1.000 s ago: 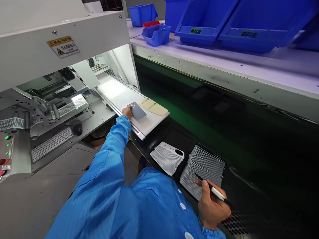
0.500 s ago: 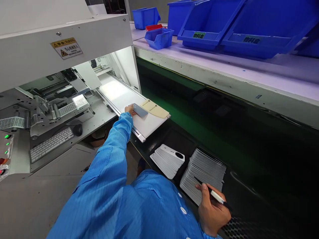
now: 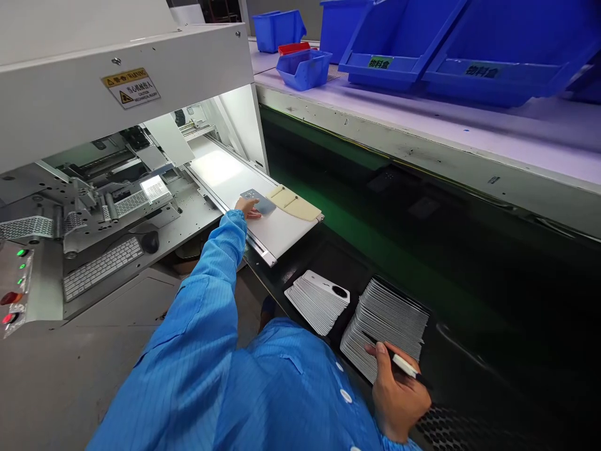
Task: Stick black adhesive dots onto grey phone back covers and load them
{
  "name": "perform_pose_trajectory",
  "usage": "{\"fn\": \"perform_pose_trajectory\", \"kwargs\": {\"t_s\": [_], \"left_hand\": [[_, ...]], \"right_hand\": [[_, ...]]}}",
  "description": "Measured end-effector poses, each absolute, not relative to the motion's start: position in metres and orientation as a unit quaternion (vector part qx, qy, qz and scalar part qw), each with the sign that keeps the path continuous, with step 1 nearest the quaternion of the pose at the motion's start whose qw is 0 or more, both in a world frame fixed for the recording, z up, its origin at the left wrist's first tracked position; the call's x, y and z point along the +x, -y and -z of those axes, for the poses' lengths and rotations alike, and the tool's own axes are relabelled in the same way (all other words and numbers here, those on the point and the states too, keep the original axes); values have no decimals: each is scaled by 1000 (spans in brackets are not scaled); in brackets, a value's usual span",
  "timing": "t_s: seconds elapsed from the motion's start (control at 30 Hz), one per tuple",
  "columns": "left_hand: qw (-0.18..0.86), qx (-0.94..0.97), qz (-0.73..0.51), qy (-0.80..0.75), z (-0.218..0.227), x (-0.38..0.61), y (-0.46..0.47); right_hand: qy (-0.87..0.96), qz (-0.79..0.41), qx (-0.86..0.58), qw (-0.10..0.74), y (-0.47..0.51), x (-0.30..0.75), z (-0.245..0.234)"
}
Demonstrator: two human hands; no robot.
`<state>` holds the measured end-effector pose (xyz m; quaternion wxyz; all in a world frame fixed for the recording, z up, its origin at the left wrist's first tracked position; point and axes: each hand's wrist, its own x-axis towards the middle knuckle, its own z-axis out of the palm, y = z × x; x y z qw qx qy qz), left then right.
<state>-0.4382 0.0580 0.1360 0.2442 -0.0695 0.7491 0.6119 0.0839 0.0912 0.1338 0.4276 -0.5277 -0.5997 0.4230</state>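
Note:
My left hand (image 3: 247, 208), fingers apart, rests at the near left edge of a thin grey plate (image 3: 265, 204) with small holes at one end. That plate lies on a white conveyor belt (image 3: 291, 232), up against a cream guide plate (image 3: 300, 208). A white-and-black pen-shaped tool (image 3: 404, 364) is gripped in my right hand (image 3: 400, 394), its dark tip over a tall row of thin grey plates (image 3: 389, 319). Beside that row is a fanned stack of similar pale plates (image 3: 317, 304), the top one showing a black oval.
A white machine (image 3: 188, 56) with a warning label overhangs the belt on the left. Below it are a keyboard (image 3: 103, 268), a mouse (image 3: 150, 242) and lit buttons (image 3: 22, 266). Blue bins (image 3: 385, 69) and a red one (image 3: 293, 48) stand on the far shelf (image 3: 422, 144).
The grey plate has shifted slightly and now lies flat against the cream guide; my left hand's fingers have spread from its edge. The right hand still holds the pen-shaped tool, barely moved.

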Motion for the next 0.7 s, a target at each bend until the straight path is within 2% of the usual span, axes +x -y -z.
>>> {"fn": "perform_pose_trajectory", "kwargs": {"t_s": [0.2,0.43,0.53,0.7], "left_hand": [[251,-63,-562,-785,-146,-431,-50],[189,58,-609,-768,-161,-375,-41],[248,144,-621,-730,-158,-319,-41],[434,259,-583,-636,-137,-206,-53]], "right_hand": [[601,-419,-545,409,-88,85,-139],[596,-411,-562,400,-84,84,-129],[601,-409,-558,401,-82,82,-135],[632,-383,-522,426,-75,85,-147]]}}
